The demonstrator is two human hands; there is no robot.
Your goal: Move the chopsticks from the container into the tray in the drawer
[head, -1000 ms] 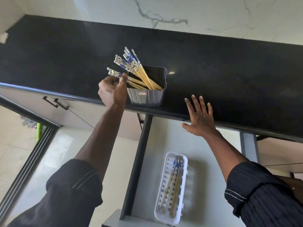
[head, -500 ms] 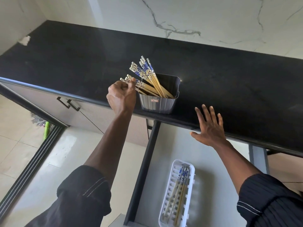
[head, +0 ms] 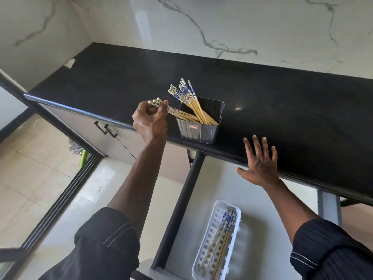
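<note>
A grey ribbed container [head: 198, 131] stands near the front edge of the black countertop [head: 282, 110]. Several bamboo chopsticks [head: 186, 98] with blue-and-white tops lean out of it toward the left. My left hand [head: 150, 120] is just left of the container, fingers closed around the tops of a few chopsticks whose tips are still inside it. My right hand [head: 260, 162] rests flat with spread fingers on the counter's front edge. Below, the open drawer [head: 232, 182] holds a white slotted tray [head: 203, 257] with a few chopsticks [head: 224, 229] lying in it.
A marble wall rises behind the counter. Cabinet doors with dark handles [head: 105, 127] are left of the drawer. The drawer's dark side rail [head: 181, 201] runs beside my left forearm. Tiled floor and a sliding door track [head: 60, 201] lie at lower left.
My left hand has tightened on a few chopstick tops and drawn them slightly left and up. The right hand stays on the counter edge. The camera has tilted up.
</note>
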